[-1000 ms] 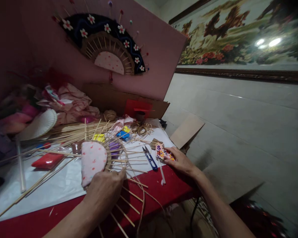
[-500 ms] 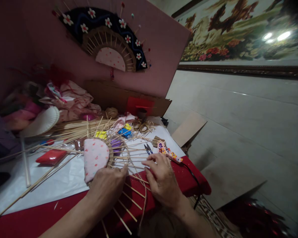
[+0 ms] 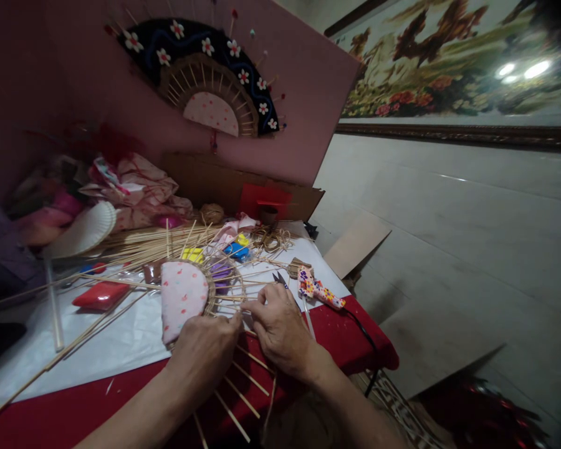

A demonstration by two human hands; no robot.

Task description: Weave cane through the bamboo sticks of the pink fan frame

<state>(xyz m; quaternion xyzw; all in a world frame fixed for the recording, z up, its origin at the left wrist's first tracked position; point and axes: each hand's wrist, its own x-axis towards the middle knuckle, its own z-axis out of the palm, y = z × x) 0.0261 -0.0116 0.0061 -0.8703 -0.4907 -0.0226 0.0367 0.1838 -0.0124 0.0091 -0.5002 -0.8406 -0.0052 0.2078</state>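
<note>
A half-round fan frame lies on the table, with a pale, red-dotted fabric centre [image 3: 184,293] and thin bamboo sticks [image 3: 247,378] spreading from its rim. My left hand [image 3: 206,349] is closed over the sticks at the frame's lower right, its thumb pressed near the outer arc of twine. Close by, my right hand [image 3: 280,327] has its fingertips pinched together at that arc, where the twine [image 3: 241,282] crosses the sticks. The fingers partly hide what they grip. A loose end of the twine hangs below my right hand, past the table edge.
Behind my right hand lie thread snips [image 3: 279,279] and a flower-patterned glue gun [image 3: 318,288] with a black cord. Bamboo sticks [image 3: 140,240], a red packet [image 3: 100,295] and a twine ball [image 3: 212,214] lie further back. A finished fan [image 3: 210,112] leans upright on a pink board.
My right hand has moved left, towards my left hand, and its spread fingers have closed at the twine. My left hand keeps its hold; the view has shifted slightly.
</note>
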